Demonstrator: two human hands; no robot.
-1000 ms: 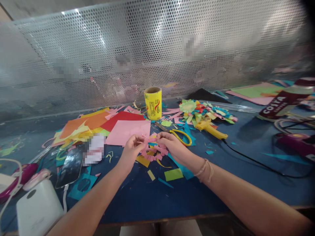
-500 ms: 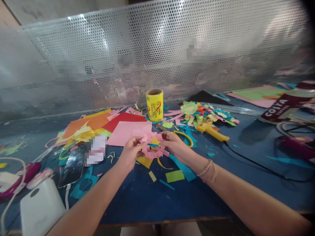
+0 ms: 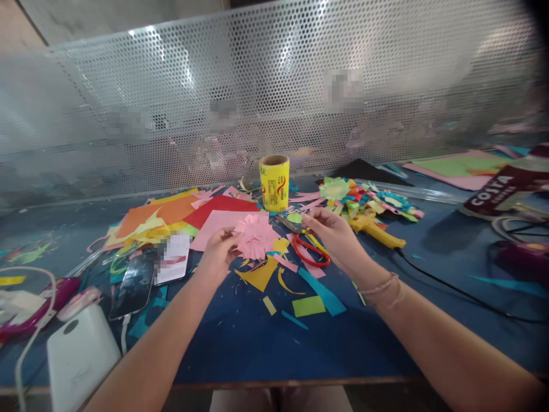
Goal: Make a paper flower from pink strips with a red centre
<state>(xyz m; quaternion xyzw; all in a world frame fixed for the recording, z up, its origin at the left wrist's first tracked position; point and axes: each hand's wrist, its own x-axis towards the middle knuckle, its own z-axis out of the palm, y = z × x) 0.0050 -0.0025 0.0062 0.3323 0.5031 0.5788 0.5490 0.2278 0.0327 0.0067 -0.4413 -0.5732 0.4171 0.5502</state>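
Your left hand [image 3: 221, 252] pinches a paper flower [image 3: 255, 238], seemingly mid-assembly: next, steady it. Right hand [image 3: 337, 237], grip unclear, hovers by scissors [image 3: 309, 262].

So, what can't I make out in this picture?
In the head view:
Pink paper flower: left edge, hidden by the left hand.
Bottle: cap end, cut off by the right edge.
What lies beyond the perforated screen: blurred through its mesh.
Whether the right hand holds anything: too small to tell.

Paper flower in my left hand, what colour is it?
The flower is pink, clearest in the head view.
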